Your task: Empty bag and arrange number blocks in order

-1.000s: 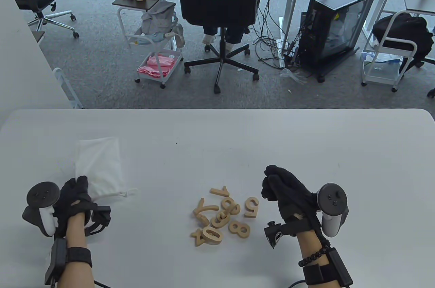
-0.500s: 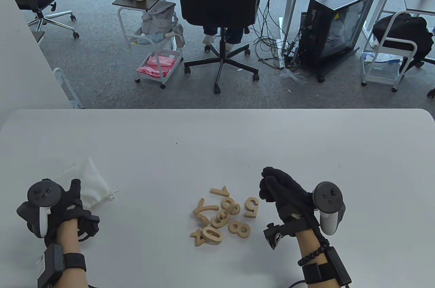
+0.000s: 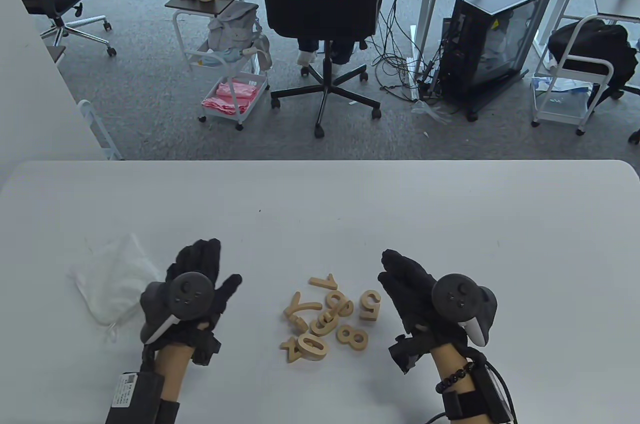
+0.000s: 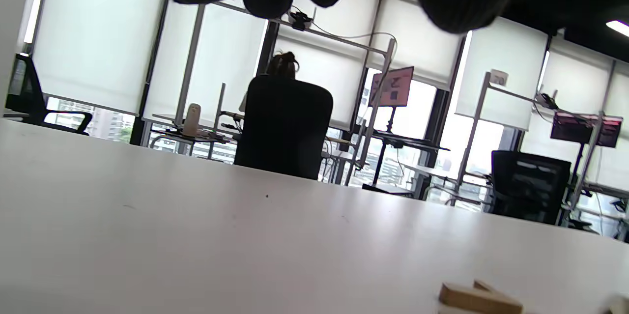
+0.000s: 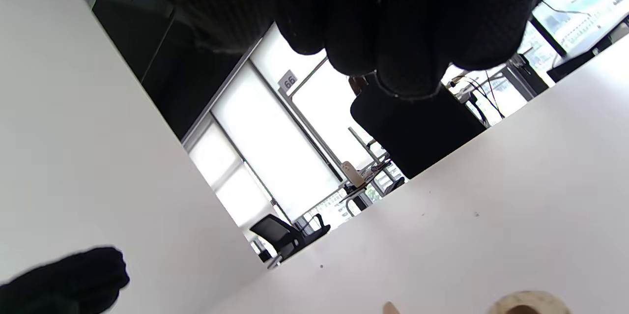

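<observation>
left hand (image 3: pixel 200 276) off bag (image 3: pixel 112 276), opened

Bag (image 3: pixel 112 281) left of number blocks (image 3: pixel 330 316)

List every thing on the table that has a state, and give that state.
white bag: let go, crumpled, lying on the table
number blocks: out of the bag, heaped, unsorted
5 block: flat, just apart from the heap
left hand: fingers spread, holds nothing
right hand: fingers loose, holds nothing

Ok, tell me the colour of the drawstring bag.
White; the drawstring bag shows best in the table view.
</observation>
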{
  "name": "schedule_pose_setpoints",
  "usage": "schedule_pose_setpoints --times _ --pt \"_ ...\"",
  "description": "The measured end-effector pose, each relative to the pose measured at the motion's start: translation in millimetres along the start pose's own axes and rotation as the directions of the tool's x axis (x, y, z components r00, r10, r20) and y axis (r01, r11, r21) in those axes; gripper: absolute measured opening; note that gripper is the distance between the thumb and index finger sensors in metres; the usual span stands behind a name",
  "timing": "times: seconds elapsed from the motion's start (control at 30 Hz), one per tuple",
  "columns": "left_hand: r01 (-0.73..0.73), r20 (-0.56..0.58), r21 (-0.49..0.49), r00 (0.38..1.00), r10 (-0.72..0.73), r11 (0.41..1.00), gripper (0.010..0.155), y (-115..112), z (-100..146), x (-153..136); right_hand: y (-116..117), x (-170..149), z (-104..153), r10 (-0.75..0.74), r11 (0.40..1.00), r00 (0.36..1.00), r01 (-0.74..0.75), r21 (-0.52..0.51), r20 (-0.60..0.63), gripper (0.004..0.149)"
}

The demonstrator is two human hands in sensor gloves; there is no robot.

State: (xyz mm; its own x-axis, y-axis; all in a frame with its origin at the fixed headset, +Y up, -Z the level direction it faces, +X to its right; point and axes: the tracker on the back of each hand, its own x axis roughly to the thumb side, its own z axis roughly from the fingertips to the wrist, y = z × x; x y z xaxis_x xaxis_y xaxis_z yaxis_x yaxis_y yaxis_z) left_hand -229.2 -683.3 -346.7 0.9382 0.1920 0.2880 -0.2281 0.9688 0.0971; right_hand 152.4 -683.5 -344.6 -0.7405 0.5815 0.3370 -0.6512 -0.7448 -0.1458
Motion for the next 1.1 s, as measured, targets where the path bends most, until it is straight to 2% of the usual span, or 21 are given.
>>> schedule_pose_setpoints --times 0.13,0.17,0.27,0.37,0.47,0.7,0.8,0.9,1.0,1.1 --pt "0.044 0.049 -0.062 0.998 -0.041 0.997 0.079 -27 -2 19 29 16 -4 0.234 0.963 0.965 -0.247 0.108 0.113 0.056" --pt "0.098 0.060 -0.095 0.994 -0.093 0.991 0.079 -31 -3 21 42 20 -5 0.301 0.935 0.941 -0.323 0.147 0.154 0.057" --pt "0.265 0.089 -0.069 0.962 -0.258 0.962 0.080 -39 -1 24 76 29 -8 0.451 0.831 0.853 -0.508 0.225 0.261 0.061" --pt "0.326 0.107 -0.077 0.942 -0.317 0.942 0.080 -43 -1 24 104 33 -9 0.502 0.756 0.804 -0.587 0.290 0.319 0.062" --pt "0.289 0.097 -0.062 0.954 -0.282 0.955 0.080 -40 0 22 117 33 -8 0.538 0.702 0.770 -0.635 0.323 0.344 0.061" --pt "0.296 0.090 -0.035 0.952 -0.292 0.955 0.079 -37 1 21 121 35 -7 0.562 0.705 0.752 -0.653 0.277 0.343 0.047" --pt "0.299 0.086 -0.035 0.951 -0.295 0.954 0.079 -37 2 21 122 35 -6 0.579 0.702 0.736 -0.669 0.244 0.351 0.046" --pt "0.304 0.091 -0.040 0.950 -0.299 0.952 0.079 -38 2 21 117 36 -7 0.579 0.729 0.740 -0.658 0.188 0.342 0.046" --pt "0.304 0.091 -0.039 0.950 -0.300 0.952 0.079 -38 2 21 96 37 -11 0.540 0.782 0.795 -0.596 0.185 0.278 0.046" --pt "0.301 0.091 -0.042 0.951 -0.297 0.953 0.078 -38 2 21 71 28 -15 0.457 0.838 0.873 -0.487 0.248 0.172 0.046"
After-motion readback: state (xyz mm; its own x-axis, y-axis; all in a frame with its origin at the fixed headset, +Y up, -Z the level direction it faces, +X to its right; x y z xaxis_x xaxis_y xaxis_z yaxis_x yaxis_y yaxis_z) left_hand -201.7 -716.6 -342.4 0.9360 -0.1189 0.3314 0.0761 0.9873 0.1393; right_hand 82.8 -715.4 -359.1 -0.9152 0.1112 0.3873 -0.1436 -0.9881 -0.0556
